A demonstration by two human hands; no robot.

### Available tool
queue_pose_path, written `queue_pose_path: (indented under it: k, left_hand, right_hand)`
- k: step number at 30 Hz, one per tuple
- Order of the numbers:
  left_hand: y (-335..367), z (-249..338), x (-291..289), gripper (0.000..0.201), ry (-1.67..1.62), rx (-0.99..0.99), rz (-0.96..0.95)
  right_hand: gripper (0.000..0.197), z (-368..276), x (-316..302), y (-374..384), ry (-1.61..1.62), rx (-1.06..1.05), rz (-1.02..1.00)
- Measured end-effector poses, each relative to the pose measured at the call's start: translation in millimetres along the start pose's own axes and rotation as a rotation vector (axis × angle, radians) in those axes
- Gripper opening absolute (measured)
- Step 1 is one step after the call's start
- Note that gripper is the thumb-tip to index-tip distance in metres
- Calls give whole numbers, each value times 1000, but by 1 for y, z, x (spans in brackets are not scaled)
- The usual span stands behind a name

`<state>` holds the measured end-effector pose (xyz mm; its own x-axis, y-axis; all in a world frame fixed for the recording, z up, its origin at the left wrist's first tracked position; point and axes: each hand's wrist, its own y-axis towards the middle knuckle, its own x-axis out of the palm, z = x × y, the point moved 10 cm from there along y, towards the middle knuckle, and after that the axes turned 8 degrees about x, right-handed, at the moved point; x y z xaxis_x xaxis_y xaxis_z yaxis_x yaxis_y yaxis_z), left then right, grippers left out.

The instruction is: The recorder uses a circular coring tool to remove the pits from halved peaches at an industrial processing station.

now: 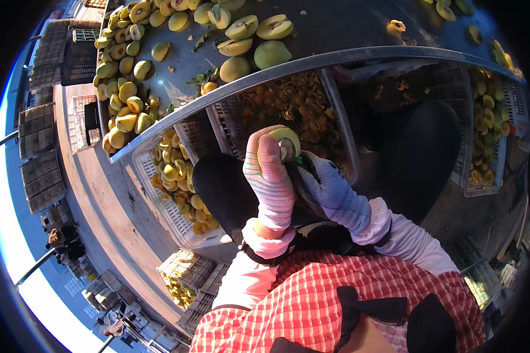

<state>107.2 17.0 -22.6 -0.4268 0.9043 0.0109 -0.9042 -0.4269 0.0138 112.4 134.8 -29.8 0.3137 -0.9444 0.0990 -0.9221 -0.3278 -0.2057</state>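
A halved yellow-green fruit (290,136) is gripped in my left hand (271,173), which wears a striped knitted glove. My right hand (334,193), in a bluish glove, is closed round a tool with a small metal head (287,150). That metal head rests at the cut face of the fruit half. A bit of green shows on the tool by my right fingers; the rest of its handle is hidden in the glove. Both hands are close together above my lap, just short of the metal table (312,62).
Many fruit halves (123,100) lie piled at the table's left. Under its edge stands a crate of brownish cut pieces (300,103). Crates of yellow fruit stand at left (215,235) and right (474,187). Stacked crates (43,182) line the far left.
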Motion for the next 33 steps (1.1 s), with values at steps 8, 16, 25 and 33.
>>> queue_pose_path:
  k: [8, 16, 25, 33]
  left_hand:
    - [16, 3, 13, 22, 83, -74, -231]
    - [-4, -24, 41, 50, -265, -452, -531]
    - [-13, -66, 3, 48, -515, -660, 85]
    - [21, 4, -126, 50, -93, -65, 247]
  right_hand:
    - [24, 18, 27, -9, 312, 225, -339]
    - [54, -3, 74, -56, 1806, 844, -1031]
    - [51, 9, 51, -31, 1589, 617, -791]
    - [48, 47, 9, -13, 664, 705, -198]
